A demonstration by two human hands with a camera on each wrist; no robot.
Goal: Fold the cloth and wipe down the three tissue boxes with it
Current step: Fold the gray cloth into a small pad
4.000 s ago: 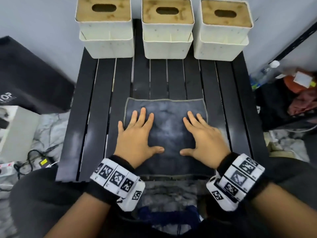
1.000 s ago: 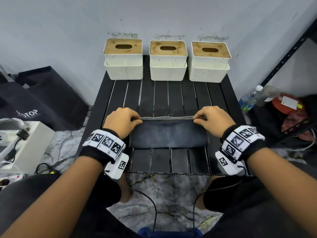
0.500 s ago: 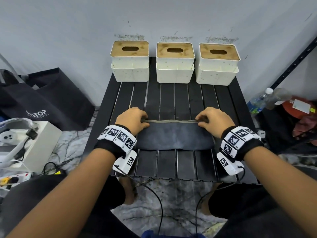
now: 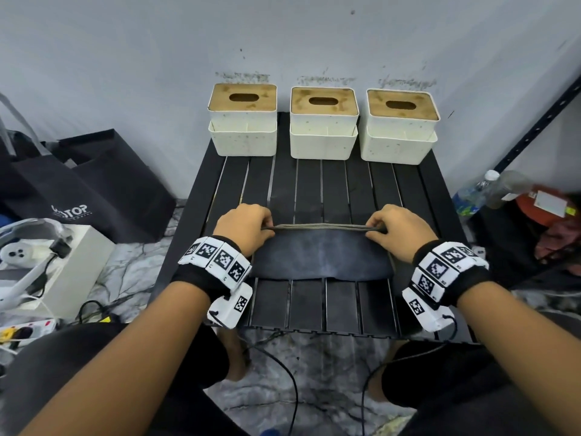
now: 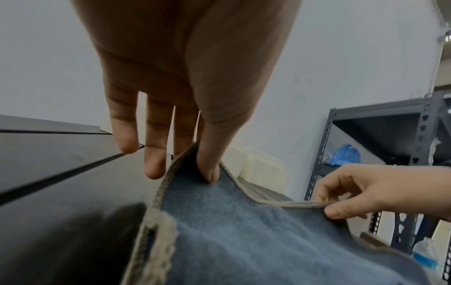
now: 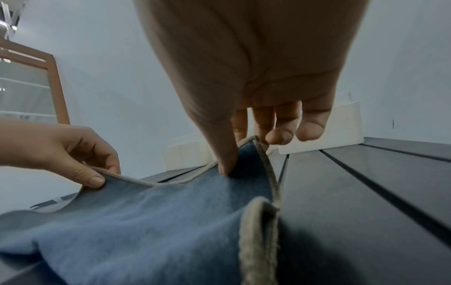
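A dark blue cloth (image 4: 320, 256) with a grey hem lies folded in half on the black slatted table (image 4: 314, 184). My left hand (image 4: 248, 225) pinches its far left corner (image 5: 192, 165) between thumb and fingers. My right hand (image 4: 396, 228) pinches the far right corner (image 6: 246, 154) the same way. The far hem is lifted slightly and stretched between both hands. Three cream tissue boxes with brown slotted tops stand in a row at the table's far edge: left (image 4: 242, 119), middle (image 4: 323, 122), right (image 4: 401, 124).
A grey wall rises right behind the boxes. Black bags (image 4: 88, 184) and a white box (image 4: 59, 265) with cables sit on the floor at left. A metal shelf post (image 4: 534, 121), bottles (image 4: 484, 190) and red items crowd the right. Bare slats (image 4: 314, 306) lie in front of the cloth.
Four seconds ago both palms lay flat on the spread cloth. Since then it has been folded in half, and both hands now pinch the far corners, with the hem raised a little.
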